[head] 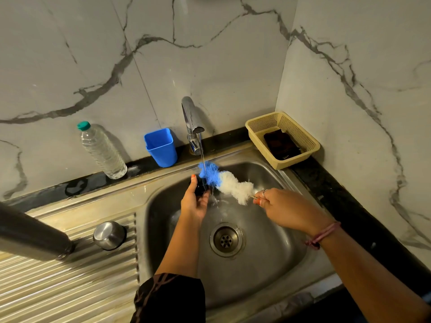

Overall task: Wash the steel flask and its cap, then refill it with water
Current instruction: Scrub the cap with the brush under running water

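Head view: my left hand [194, 204] holds the small dark cap [201, 185] under the tap [191, 117] stream so water rinses it while I scrub. My right hand [277, 204], wrist extended over the sink [279, 241], grips the brush [224, 181] handle, bristles against the cap. The flask [32, 236] lies on the draining surface at left.

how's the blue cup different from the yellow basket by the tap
The blue cup is solid-walled, tall and narrow; the yellow basket is perforated mesh, low and wide. The cup stands left of the tap, the basket to its right in the corner. The cup shows nothing inside it, while the basket holds a dark folded item. Both look like plastic, are open-topped, and sit on the ledge behind the sink.
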### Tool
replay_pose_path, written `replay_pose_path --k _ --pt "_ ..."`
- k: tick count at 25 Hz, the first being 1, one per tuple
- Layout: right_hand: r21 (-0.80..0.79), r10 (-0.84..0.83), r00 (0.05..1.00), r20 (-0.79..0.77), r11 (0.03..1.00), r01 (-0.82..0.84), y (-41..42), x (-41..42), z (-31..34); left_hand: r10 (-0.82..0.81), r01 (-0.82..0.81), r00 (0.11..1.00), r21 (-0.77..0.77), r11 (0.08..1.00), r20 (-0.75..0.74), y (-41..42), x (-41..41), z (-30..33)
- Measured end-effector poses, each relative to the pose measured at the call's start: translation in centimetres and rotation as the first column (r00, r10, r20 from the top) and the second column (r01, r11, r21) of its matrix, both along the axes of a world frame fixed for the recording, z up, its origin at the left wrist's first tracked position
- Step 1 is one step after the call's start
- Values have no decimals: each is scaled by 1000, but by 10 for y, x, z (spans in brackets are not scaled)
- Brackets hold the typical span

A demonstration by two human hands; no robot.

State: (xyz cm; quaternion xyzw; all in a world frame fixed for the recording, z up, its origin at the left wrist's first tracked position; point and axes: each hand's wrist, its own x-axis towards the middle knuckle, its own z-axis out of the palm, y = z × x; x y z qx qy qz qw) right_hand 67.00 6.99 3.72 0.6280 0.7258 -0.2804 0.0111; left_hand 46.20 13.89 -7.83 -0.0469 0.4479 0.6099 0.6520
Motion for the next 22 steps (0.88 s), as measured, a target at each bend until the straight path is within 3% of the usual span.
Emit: replay_pose_path --k 6,8,11,17,22 --pt "117 42 993 107 992 -55 -7 -12 5 -29 29 995 5 1000 -92 6 4 -9" --pt "114 24 989 143 993 -40 -3 -19 6 -77 83 992 48 995 -101 3 9 -10" --pt "103 55 990 132 992 -69 -2 -15 13 -24 30 993 52 998 -119 3 8 -13" --pt "78 43 978 203 995 -60 1 -26 27 -40 46 998 145 988 -46 -2 11 -8" --pt "45 74 987 141 996 -81 8 -17 19 58 -46 995 152 987 -76 4 12 -7"
